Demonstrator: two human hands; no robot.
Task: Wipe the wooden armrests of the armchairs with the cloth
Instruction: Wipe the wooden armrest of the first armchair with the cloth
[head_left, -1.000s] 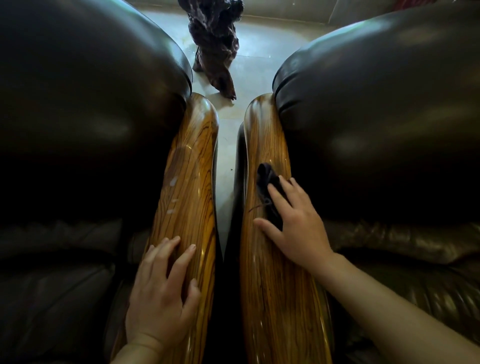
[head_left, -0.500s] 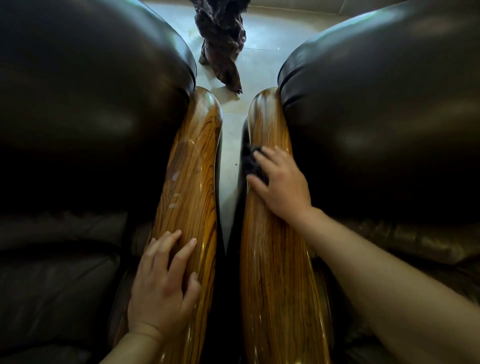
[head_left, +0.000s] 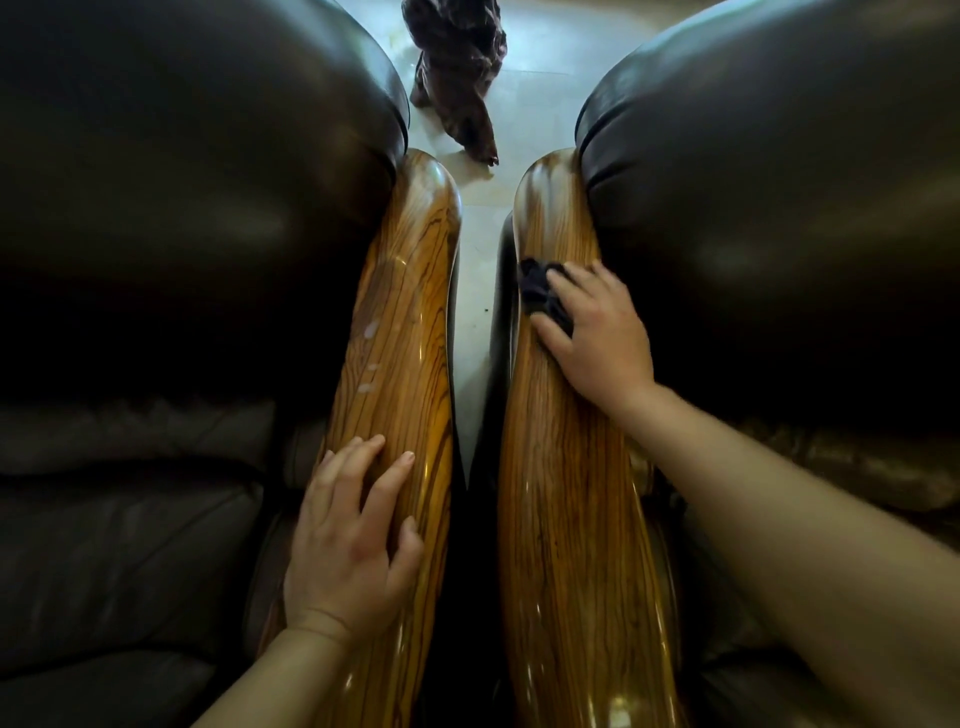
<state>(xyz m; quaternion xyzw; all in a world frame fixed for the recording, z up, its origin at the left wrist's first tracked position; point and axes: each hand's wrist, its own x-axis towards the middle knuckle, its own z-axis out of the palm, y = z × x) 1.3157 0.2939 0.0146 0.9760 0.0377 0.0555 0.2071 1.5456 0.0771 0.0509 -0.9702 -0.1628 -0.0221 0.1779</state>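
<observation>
Two glossy striped wooden armrests run away from me side by side. On the right armrest (head_left: 566, 467), my right hand (head_left: 597, 332) presses a small dark cloth (head_left: 543, 293) against the wood about a third of the way down from its far end. The cloth bunches under my fingers and sticks out toward the gap. My left hand (head_left: 353, 540) lies flat on the near part of the left armrest (head_left: 405, 322), fingers spread, holding nothing. A few pale smudges mark the left armrest's middle.
Dark leather cushions of the left armchair (head_left: 182, 208) and the right armchair (head_left: 779, 182) flank the armrests. A narrow gap with pale tiled floor (head_left: 470, 291) runs between them. A dark brown gnarled object (head_left: 457, 67) stands on the floor beyond the gap.
My right hand slid the cloth forward along the right armrest, then came back slightly toward me. The left hand has stayed in place.
</observation>
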